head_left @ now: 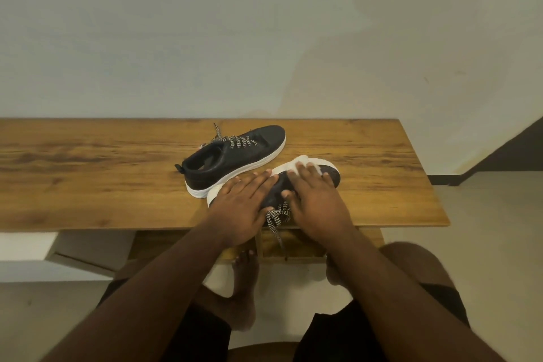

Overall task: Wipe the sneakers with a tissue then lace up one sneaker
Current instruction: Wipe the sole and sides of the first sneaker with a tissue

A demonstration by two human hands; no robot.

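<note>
Head view shows both my hands on the near sneaker (330, 171), which lies on its side at the front of the wooden table (88, 156), its white sole toward the far sneaker (235, 153). My left hand (239, 209) lies flat over the heel half, fingers straight, pinning the shoe down and gripping nothing. My right hand (313, 200) presses the white tissue (302, 162) against the toe half with spread, nearly straight fingers; the thumb tucks in toward the loose zigzag lace (276, 216), which hangs over the table's front edge. The far sneaker stands upright just behind, laced, its sole close to the one I am wiping.

To wipe well, I judge I should keep the left palm firm so the shoe cannot slide, keep the tissue bunched under my fingertips rather than dragging an edge, and work along the upper and the sole rim toward the toe.

As for containers, I see none; the far sneaker's opening looks empty, though its depth is shadowed.
</note>
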